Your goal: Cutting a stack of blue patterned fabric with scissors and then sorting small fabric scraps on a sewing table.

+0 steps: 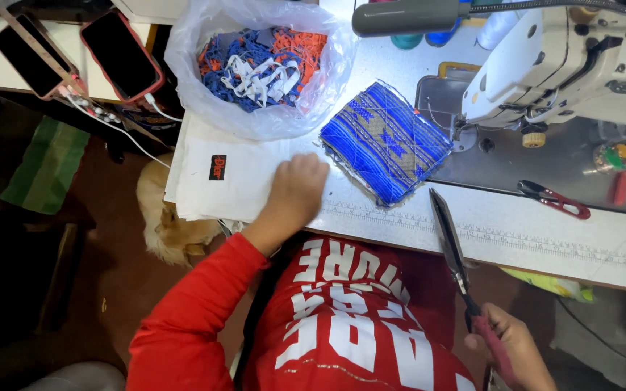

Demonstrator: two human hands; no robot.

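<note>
**Scissors held by right hand, left hand flat on white cloth**

Landmark = blue patterned fabric piece [385,141], laid on the white table [545,232]. Left hand [295,190] is seen just left of the blue piece, palm down, fingers [306,165] curled loosely, pressed on the stacked white cloth [226,177]; nothing is gripped. Right hand [512,347] is seen below & right of the blue piece, off the table edge; fingers are closed round the red handle of long scissors [452,250]. Blades are shut, tip pointed up, close to the blue piece's lower right corner, not touching it. Clear plastic bag [255,65] w/ blue, orange & white scraps sits above-left of the blue piece. Sewing machine [566,65] stands to its right; small red snips [553,198] lie further right. Two phones [74,54] lie far left.
</note>
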